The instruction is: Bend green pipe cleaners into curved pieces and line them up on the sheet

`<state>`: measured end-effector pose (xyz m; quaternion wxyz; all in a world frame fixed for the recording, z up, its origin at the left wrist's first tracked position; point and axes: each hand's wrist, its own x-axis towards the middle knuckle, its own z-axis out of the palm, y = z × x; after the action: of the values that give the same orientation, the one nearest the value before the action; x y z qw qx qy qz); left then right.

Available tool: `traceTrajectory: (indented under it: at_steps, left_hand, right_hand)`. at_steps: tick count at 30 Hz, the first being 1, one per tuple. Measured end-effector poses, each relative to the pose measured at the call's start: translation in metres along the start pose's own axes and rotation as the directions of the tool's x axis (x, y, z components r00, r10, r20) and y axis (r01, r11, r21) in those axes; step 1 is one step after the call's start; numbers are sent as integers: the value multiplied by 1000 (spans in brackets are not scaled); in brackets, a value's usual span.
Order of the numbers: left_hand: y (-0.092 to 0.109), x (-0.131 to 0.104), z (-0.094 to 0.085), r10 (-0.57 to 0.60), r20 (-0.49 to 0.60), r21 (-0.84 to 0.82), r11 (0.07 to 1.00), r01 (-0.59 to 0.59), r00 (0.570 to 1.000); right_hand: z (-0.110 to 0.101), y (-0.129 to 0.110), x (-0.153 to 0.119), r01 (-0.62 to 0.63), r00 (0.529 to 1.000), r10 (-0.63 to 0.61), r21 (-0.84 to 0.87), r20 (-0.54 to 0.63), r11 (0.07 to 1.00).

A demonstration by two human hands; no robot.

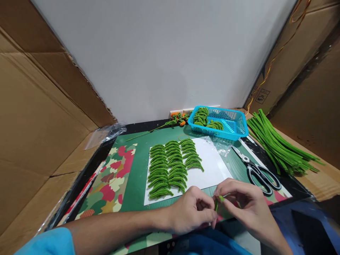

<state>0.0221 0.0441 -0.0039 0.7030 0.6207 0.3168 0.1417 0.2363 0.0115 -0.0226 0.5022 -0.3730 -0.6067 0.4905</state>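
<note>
Near the table's front edge, my left hand (195, 211) pinches a short green fuzzy stem (216, 204) between thumb and fingers. Its other end, bent over, is between the thumb and fingertips of my right hand (243, 203). The two hands almost touch. Beyond them lies a white sheet (209, 159) bearing several curved green fuzzy pieces (158, 171) in three columns; the right column is shorter than the other two. Black-handled scissors (256, 171) rest with blades parted a little, to the right of the sheet.
A blue basket (233, 136) at the back holds more curved green pieces. Long green fuzzy stems (284, 148) lie in a bundle at right. An orange-flowered stem (172, 122) lies behind the sheet. Clear plastic bags (105, 134) sit at back left. Cardboard walls (34, 106) flank the table.
</note>
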Motion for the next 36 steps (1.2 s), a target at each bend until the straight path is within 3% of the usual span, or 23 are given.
traceTrajectory:
  at_steps: [4,9,19,28,36]
  left_hand:
    - [-2,1,0,20,4,-35,999,-20,1000]
    - [-6,1,1,-3,-36,-54,999,1,999]
    - [-7,0,3,-13,-100,-87,996,4,995]
    - [2,1,3,-11,-123,19,1000,14,992]
    - [-1,-1,3,-41,-29,-77,996,38,999]
  right_hand:
    - [-2,0,2,100,995,-100,-90,8,991]
    - [-3,4,6,204,977,-188,-209,97,956]
    - [-5,6,8,193,979,-171,-234,111,953]
    - [-4,14,4,264,962,-234,-257,143,930]
    - [-6,10,6,212,974,-184,-242,133,947]
